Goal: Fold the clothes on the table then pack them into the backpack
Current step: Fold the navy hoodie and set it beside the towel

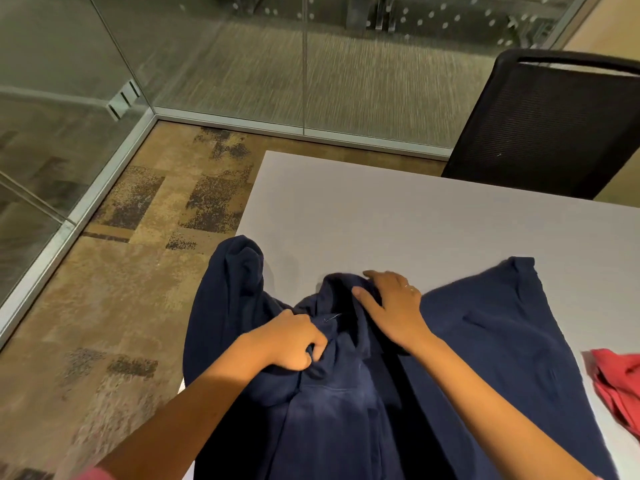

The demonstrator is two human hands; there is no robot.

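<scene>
**Navy garment runs toward the person, both hands at its far end**

A large navy-blue cotton garment [346, 410], soft and heavy like a sweatshirt, lies spread on the pale grey bench [398, 216]. Its long axis runs from the person's body outward, away across the bench. The bunched neck or hood part sits at the far end, and that is where both hands work.

The left hand [294, 344] has its fingers curled into a fold of the navy cloth just on the near side of the bunch, pinching it. The right hand [391, 306] lies flatter, fingers mostly straight and spread, pressing on the far rim of the bunch; the thumb reaches toward the middle. The two hands are close together, the right one farther out than the left.

One sleeve [232, 278] hangs off the bench's left edge over the patterned carpet. The other sleeve [491, 306] lies flat, angled out to the right.

The coming move likely turns on this: the loose cloth lies directly between and ahead of the hands, so flattening it means drawing outward along the long axis. The left hand is nearer the hanging sleeve.

A crumpled red cloth [620, 386] waits at the right edge. No backpack is in view. A black mesh chair [547, 126] stands beyond the bench.
</scene>
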